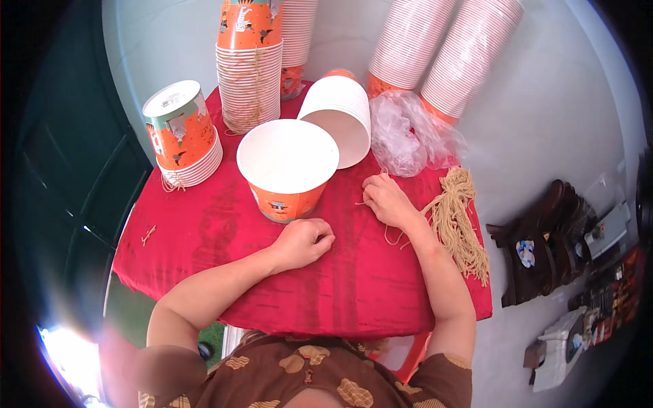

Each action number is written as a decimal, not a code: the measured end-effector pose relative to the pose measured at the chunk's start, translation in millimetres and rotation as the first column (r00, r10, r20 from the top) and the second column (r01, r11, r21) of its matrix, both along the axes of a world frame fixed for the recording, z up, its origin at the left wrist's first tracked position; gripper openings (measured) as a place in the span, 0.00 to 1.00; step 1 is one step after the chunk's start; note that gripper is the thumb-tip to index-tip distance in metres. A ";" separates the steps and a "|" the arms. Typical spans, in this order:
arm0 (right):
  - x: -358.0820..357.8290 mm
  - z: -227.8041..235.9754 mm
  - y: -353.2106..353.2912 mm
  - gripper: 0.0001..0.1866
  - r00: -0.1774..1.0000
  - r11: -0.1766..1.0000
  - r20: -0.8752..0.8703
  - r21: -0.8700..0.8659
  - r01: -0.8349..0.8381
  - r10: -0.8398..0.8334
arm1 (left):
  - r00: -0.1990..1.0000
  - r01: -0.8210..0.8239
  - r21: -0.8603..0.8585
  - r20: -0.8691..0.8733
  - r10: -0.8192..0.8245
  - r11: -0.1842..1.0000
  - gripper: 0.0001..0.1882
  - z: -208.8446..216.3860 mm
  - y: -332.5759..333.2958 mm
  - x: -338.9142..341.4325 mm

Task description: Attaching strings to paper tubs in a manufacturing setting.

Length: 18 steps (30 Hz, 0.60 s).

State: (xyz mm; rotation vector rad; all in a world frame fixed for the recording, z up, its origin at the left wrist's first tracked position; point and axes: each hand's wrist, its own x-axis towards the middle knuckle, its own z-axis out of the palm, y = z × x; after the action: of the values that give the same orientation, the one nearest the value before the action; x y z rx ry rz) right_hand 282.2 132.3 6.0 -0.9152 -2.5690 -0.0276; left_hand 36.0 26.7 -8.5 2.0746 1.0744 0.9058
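Note:
A large white-lined orange paper bucket (288, 160) stands upright, mouth up, in the middle of the table. Just in front of it my left hand (304, 243) rests on the cloth with its fingers curled in, and nothing shows in them. To the right of the bucket, my right hand (388, 199) is closed on a thin tan string (393, 239). One end pokes out by the fingertips, and a loop trails under the wrist. Beside my right forearm lies a thick bundle of the same tan strings (459, 224). Behind the bucket, a nested stack of paper buckets (338, 115) lies on its side.
A short upside-down bucket stack (182, 136) stands left, string around its base. Behind rise a tall tied stack (249, 88) and plastic-wrapped stacks (411, 41). Crumpled clear plastic (401, 136) sits back right. A string scrap (148, 235) lies left on the red tablecloth (211, 224).

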 end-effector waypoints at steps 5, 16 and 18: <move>-4.7 -2.6 -8.2 0.02 0.995 0.996 -0.047 0.040 0.084 -0.083 | 1.000 -0.013 0.010 0.002 0.013 1.000 0.08 -1.4 1.1 -0.5; -33.7 2.3 -57.3 0.05 0.906 0.999 -0.423 -0.018 -0.036 0.025 | 0.931 -0.121 -0.308 0.295 0.216 0.944 0.18 0.4 0.4 4.0; -37.6 1.9 -64.3 0.05 0.910 0.999 -0.414 -0.021 -0.046 0.033 | 0.935 -0.121 -0.314 0.284 0.215 0.942 0.19 3.8 -1.2 4.0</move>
State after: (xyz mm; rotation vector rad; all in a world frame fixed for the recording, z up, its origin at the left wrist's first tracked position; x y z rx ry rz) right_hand 244.6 68.0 7.9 -0.7804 -2.1947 0.1977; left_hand 40.0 25.5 -4.6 1.5518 1.1465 1.0507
